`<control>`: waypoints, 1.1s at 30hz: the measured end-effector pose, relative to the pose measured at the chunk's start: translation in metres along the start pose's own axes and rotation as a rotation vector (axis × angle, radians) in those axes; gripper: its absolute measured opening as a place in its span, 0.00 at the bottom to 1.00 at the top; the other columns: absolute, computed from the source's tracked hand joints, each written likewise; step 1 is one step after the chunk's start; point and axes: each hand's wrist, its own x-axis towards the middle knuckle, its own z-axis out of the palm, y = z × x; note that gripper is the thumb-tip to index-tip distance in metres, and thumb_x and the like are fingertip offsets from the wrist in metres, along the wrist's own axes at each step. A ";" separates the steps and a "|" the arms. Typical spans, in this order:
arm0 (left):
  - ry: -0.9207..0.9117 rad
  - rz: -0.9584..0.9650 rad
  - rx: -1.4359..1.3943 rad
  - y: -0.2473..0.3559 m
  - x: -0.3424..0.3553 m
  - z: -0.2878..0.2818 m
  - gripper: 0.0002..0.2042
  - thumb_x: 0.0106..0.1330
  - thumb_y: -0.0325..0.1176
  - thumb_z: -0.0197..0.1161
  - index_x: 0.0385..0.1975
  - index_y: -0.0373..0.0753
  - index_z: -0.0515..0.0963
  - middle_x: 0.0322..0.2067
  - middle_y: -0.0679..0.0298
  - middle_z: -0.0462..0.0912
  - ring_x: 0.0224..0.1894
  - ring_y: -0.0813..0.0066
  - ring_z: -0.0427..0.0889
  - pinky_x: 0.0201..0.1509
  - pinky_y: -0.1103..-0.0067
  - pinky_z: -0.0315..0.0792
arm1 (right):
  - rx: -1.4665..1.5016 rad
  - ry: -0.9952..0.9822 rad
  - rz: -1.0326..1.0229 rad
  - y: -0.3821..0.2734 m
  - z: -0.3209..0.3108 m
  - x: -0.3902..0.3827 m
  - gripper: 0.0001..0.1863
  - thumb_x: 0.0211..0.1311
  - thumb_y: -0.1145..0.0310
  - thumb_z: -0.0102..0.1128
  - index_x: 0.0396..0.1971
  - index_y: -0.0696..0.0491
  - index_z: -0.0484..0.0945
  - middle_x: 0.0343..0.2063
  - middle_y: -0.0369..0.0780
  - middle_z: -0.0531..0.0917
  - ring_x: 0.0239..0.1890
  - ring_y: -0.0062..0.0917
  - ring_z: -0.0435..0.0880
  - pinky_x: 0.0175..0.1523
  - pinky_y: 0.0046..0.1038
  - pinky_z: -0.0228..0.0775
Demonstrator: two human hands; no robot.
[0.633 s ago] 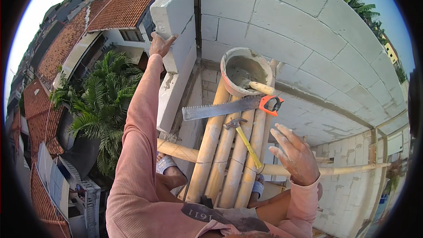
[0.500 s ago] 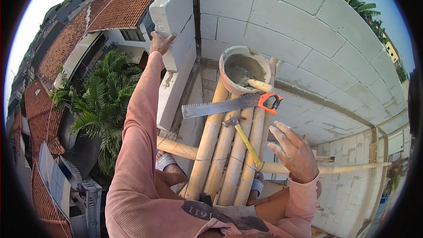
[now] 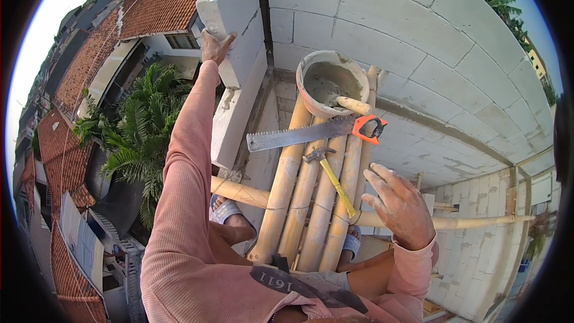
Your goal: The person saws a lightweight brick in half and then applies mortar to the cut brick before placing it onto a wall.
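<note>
With my left arm stretched forward, my left hand [image 3: 216,46] grips the near end of a white lightweight concrete block [image 3: 244,42]. Its thumb lies across the end face and its fingers wrap the outer edge. That block sits on a lower white block [image 3: 230,122]. My right hand [image 3: 402,206] is raised over the right side of the scaffold, holding nothing, its fingers stretched and dusty with grey-white mortar. Nearest to it is a claw hammer [image 3: 336,186] with a yellow handle. Beyond lie a handsaw [image 3: 305,133] with an orange handle and a mortar bucket [image 3: 363,88] with a wooden-handled tool inside.
Bamboo poles [image 3: 281,194] bound together form a narrow platform between my feet, crossed by another pole [image 3: 460,222]. A block wall [image 3: 394,36] rises ahead and right. On the left is a drop to a palm [image 3: 140,131] and tiled roofs [image 3: 164,3].
The view has shifted slightly. My left hand stays on the block's end and my right hand hovers in nearly the same pose. The saw, hammer and bucket stay put on the poles.
</note>
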 end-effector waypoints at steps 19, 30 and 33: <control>-0.034 -0.077 -0.030 0.007 -0.007 -0.001 0.55 0.46 0.60 0.78 0.63 0.25 0.55 0.56 0.40 0.74 0.57 0.49 0.80 0.65 0.66 0.72 | 0.042 -0.111 0.075 0.007 -0.004 -0.009 0.23 0.59 0.66 0.68 0.54 0.58 0.78 0.51 0.44 0.80 0.51 0.39 0.82 0.55 0.39 0.76; -0.083 -0.064 -0.021 -0.005 -0.004 0.000 0.56 0.45 0.65 0.75 0.63 0.27 0.58 0.56 0.41 0.77 0.58 0.50 0.79 0.66 0.67 0.71 | 0.020 -0.135 0.082 0.005 -0.004 -0.009 0.24 0.56 0.67 0.70 0.53 0.58 0.78 0.51 0.44 0.80 0.48 0.39 0.82 0.54 0.38 0.76; -0.057 -0.076 0.075 -0.004 -0.004 -0.002 0.57 0.44 0.70 0.72 0.63 0.27 0.59 0.55 0.39 0.78 0.59 0.46 0.79 0.67 0.65 0.70 | 0.039 -0.147 0.092 0.005 -0.003 -0.006 0.24 0.56 0.67 0.70 0.53 0.58 0.78 0.51 0.44 0.81 0.49 0.39 0.82 0.54 0.38 0.76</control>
